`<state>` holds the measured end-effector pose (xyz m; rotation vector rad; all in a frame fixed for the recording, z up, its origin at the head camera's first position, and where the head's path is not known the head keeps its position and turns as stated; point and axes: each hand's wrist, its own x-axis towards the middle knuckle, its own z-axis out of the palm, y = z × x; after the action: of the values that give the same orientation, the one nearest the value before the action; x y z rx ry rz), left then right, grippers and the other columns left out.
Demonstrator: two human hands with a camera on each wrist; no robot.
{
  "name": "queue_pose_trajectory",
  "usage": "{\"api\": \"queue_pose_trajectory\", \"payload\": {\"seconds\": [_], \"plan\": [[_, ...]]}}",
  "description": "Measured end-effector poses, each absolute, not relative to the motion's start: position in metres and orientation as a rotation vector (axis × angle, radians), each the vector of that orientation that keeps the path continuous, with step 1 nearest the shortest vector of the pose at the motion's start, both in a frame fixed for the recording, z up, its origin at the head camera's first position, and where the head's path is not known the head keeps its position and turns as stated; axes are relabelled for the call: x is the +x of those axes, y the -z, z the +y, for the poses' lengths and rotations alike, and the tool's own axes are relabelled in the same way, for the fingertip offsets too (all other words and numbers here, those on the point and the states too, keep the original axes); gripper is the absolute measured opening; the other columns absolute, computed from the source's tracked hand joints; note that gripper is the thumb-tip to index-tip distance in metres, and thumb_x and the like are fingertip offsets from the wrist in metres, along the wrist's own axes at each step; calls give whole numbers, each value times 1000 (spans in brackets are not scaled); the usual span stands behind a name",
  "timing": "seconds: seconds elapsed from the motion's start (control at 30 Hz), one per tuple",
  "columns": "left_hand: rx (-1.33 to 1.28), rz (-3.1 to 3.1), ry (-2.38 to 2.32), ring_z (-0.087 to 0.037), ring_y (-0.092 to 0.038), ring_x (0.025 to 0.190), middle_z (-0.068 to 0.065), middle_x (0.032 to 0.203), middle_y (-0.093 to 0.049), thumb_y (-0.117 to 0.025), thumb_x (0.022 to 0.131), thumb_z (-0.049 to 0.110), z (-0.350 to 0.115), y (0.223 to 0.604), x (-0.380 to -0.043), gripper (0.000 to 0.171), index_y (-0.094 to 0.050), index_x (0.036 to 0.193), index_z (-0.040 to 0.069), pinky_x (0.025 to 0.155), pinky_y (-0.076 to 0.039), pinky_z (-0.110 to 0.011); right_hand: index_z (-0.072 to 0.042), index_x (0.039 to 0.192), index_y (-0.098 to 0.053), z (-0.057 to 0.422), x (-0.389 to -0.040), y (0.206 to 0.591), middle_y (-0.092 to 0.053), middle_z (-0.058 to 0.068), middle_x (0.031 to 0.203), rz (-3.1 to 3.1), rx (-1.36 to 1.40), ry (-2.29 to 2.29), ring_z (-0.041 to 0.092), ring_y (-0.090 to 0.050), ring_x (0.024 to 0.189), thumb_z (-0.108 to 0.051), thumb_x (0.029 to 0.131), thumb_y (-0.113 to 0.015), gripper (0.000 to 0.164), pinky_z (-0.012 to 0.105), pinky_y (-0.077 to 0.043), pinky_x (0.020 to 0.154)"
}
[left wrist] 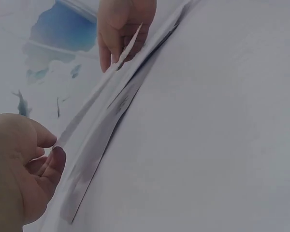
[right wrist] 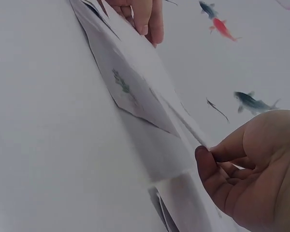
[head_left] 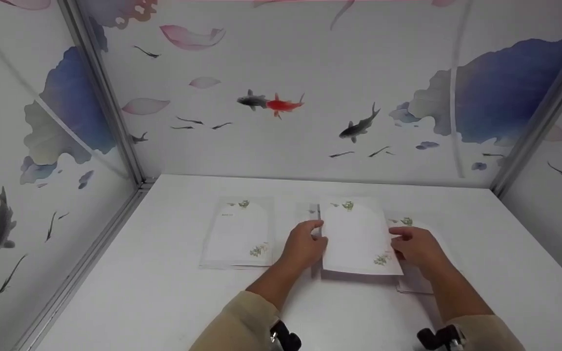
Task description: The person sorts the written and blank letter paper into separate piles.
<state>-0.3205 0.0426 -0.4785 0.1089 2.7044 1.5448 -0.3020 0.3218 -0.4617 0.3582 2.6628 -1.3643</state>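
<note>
Between both hands, in the head view, is a white piece of decorated letter paper (head_left: 354, 239), printed with small green flowers at its top and lower right. Its left edge is pinched by my left hand (head_left: 304, 246), thumb and fingers meeting there in the left wrist view. On the opposite edge my right hand (head_left: 417, 248) pinches it between thumb and fingers, plain in the right wrist view. The paper is raised above the table and tilted. Whether it is one sheet or several, I cannot tell. More printed paper (right wrist: 121, 87) lies under it, partly hidden.
To the left lies a pile of matching paper (head_left: 239, 234) in what looks like a clear sleeve. Another such pile (head_left: 415, 282) is partly covered by my right hand and forearm. The white table (head_left: 130, 273) is enclosed by panels (head_left: 286, 58) painted with fish and petals.
</note>
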Motion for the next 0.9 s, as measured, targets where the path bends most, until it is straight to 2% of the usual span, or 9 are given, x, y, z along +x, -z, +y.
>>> {"api": "queue_pose_trajectory", "payload": {"seconds": [0.13, 0.3, 0.4, 0.63, 0.77, 0.9], "plan": [[114, 2635, -1550, -16, -66, 124, 0, 152, -62, -70, 102, 23, 67, 475, -312, 48, -64, 149, 26, 113, -55, -40, -7, 159, -50, 352, -292, 461, -60, 23, 143, 2661, 357, 1373, 26, -64, 109, -24, 110, -57, 52, 27, -61, 86], [134, 2517, -1583, -10, -63, 104, 6, 122, -69, -74, 99, 20, 95, 472, -300, 49, -65, 146, 30, 92, -60, -32, -5, 161, -46, 386, -281, 458, -58, 26, 147, 2648, 341, 1379, 24, -65, 110, -27, 111, -57, 55, 25, -61, 85], [159, 2459, -1606, -8, -63, 99, 8, 112, -68, -76, 98, 16, 107, 471, -295, 50, -66, 144, 31, 86, -60, -30, -3, 161, -45, 404, -277, 457, -59, 25, 144, 2627, 345, 1393, 20, -67, 107, -27, 111, -58, 58, 24, -61, 83], [232, 2402, -1646, -6, -62, 97, 9, 109, -69, -76, 96, 16, 127, 470, -288, 48, -69, 142, 29, 84, -59, -28, -2, 162, -42, 436, -272, 456, -68, 9, 130, 2555, 393, 1461, 11, -68, 98, -25, 110, -60, 60, 26, -61, 81], [223, 2377, -1637, -6, -62, 98, 9, 110, -69, -76, 96, 17, 139, 469, -282, 47, -69, 139, 32, 85, -60, -28, -1, 163, -41, 447, -271, 456, -66, 16, 137, 2544, 420, 1459, 10, -69, 98, -25, 109, -60, 62, 26, -62, 81], [247, 2352, -1612, -6, -63, 99, 9, 114, -70, -76, 95, 16, 150, 470, -275, 47, -69, 138, 34, 86, -61, -28, -1, 162, -42, 459, -269, 457, -55, 27, 152, 2514, 473, 1454, 12, -68, 100, -25, 109, -61, 61, 26, -62, 82]]}}
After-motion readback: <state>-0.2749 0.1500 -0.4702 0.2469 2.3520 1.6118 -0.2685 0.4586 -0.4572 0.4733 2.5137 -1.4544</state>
